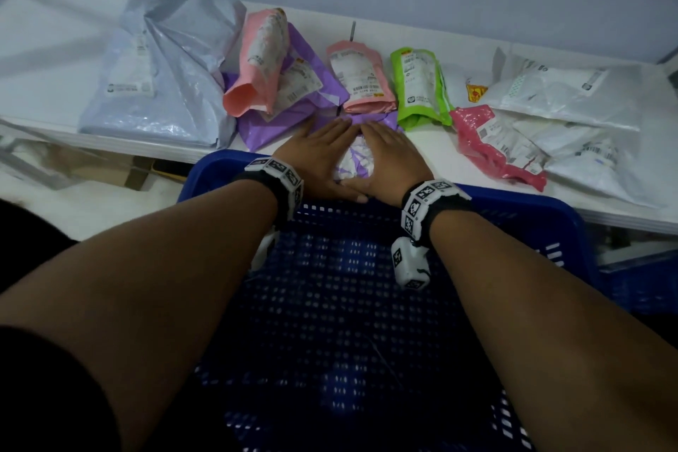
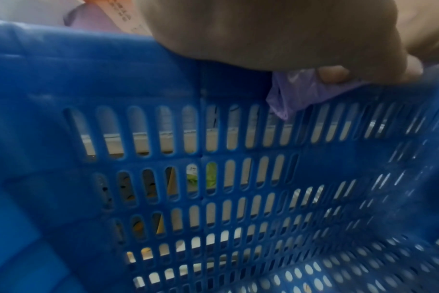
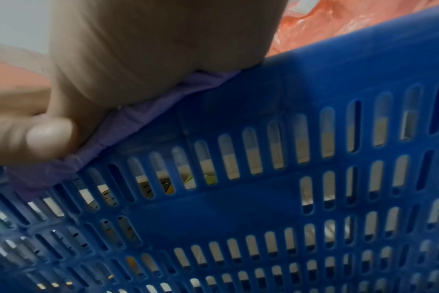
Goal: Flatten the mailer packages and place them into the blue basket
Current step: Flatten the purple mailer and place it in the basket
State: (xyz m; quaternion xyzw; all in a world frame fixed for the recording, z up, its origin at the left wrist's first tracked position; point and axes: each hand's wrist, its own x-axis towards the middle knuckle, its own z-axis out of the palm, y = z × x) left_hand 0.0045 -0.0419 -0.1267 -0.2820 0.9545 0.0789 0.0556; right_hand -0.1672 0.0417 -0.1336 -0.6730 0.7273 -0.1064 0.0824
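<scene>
Both hands, left [image 1: 318, 154] and right [image 1: 389, 158], pressed flat-fingered on the purple mailer [image 1: 355, 161], which lay lengthwise away from the basket [image 1: 543, 216] rim beneath the wrists.

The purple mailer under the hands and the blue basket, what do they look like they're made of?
Purple mailer: apparently thin plastic film with a slight sheen; it crinkles and drapes limply over the rim. Blue basket: seemingly rigid moulded plastic, smooth and semi-matte, with regular slots through its walls.
</scene>
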